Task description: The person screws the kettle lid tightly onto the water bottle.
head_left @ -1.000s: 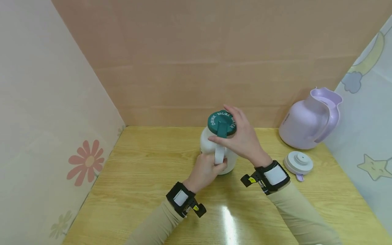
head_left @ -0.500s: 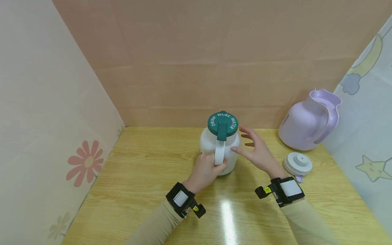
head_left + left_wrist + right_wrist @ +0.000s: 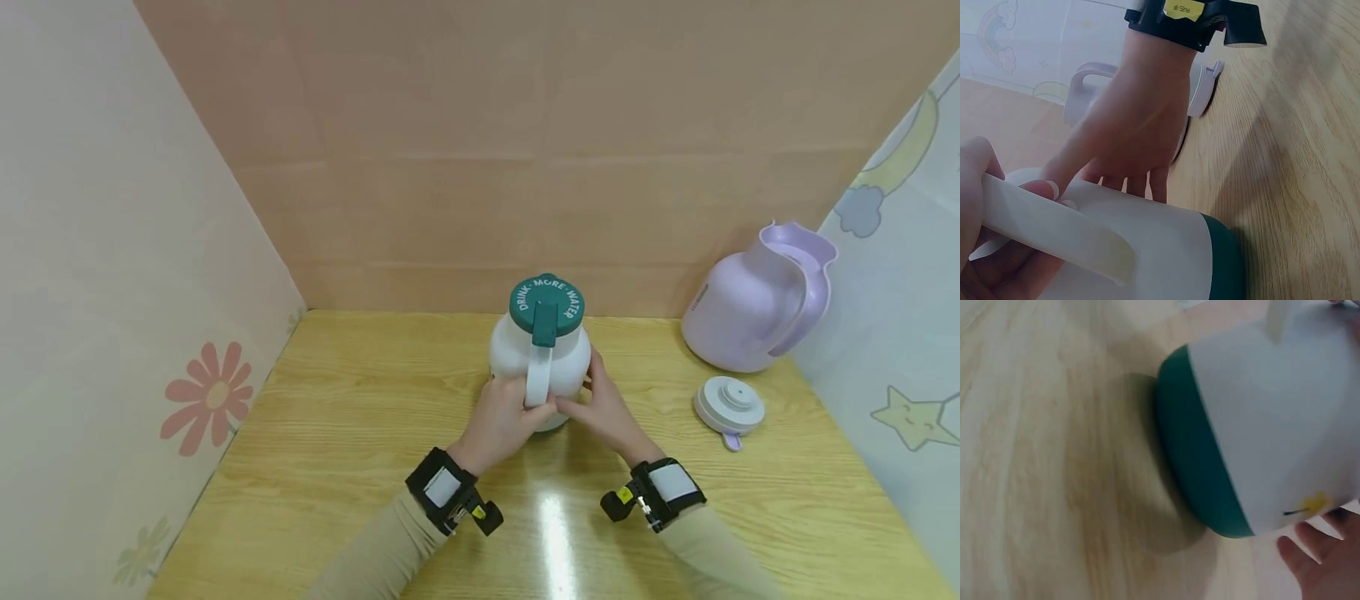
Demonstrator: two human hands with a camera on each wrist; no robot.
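A white jug [image 3: 510,354] with a green lid [image 3: 546,302] reading "DRINK MORE WATER" stands upright in the middle of the wooden table [image 3: 337,433]. My left hand [image 3: 517,408] grips its white handle [image 3: 537,375], fingers curled round the handle [image 3: 1054,228] in the left wrist view. My right hand [image 3: 591,390] rests against the jug's lower right side, its fingers [image 3: 1138,181] lying fairly straight on the white body [image 3: 1166,250]. The right wrist view shows the jug's body [image 3: 1279,412], its green base [image 3: 1197,462] and my fingertips [image 3: 1316,556].
A lilac jug [image 3: 750,304] with no lid stands at the back right by the wall. Its white lid [image 3: 729,404] lies on the table in front of it. Papered walls close the table in on the left, back and right.
My right hand left the green lid, came down the jug's right side and now lies against its lower body. The left hand kept its grip on the handle.
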